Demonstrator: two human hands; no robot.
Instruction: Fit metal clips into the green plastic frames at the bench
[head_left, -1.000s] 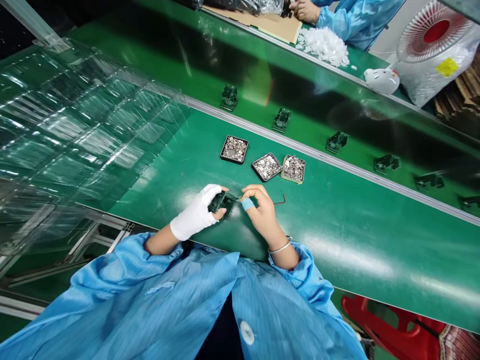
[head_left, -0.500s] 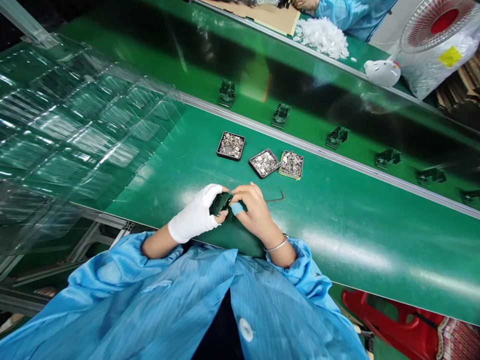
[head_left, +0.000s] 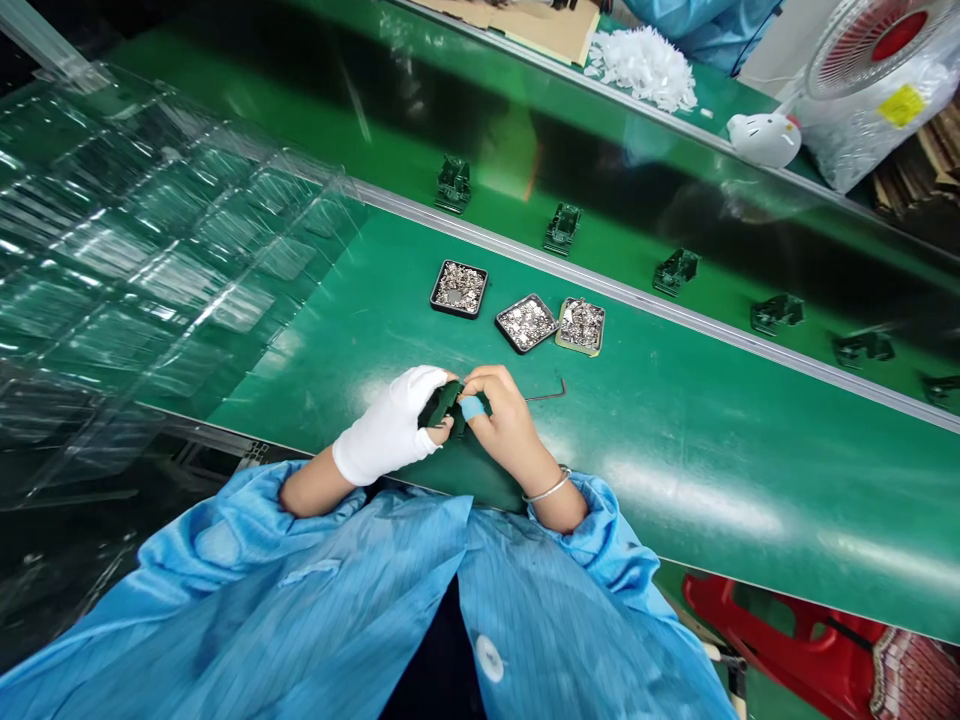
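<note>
A small green circuit board (head_left: 442,402) is held above the front of the green bench. My left hand (head_left: 397,420), in a white glove with bare fingertips, is closed around its left side. At the board's right edge, my right hand (head_left: 504,420) has thumb and fingers pinched together; blue tape wraps the thumb. Whatever sits between those fingertips is too small to make out. Just right of that hand lies a thin L-shaped hex key (head_left: 549,394). Beyond the hands are small metal parts in a left black tray (head_left: 433,303), a middle tray (head_left: 513,340) and a yellowish tray (head_left: 577,349).
Clear plastic blister trays (head_left: 150,240) are stacked at the left. Behind a metal rail (head_left: 510,245), several circuit boards (head_left: 562,228) stand in a row on a green strip. Farther back are a white pile of small pieces (head_left: 645,70) and a fan (head_left: 870,45). A red stool (head_left: 795,640) is at lower right.
The circuit board has tilted in my left hand and now appears narrower. Both hands stay in nearly the same place. A co-worker's hand at the top has gone out of view.
</note>
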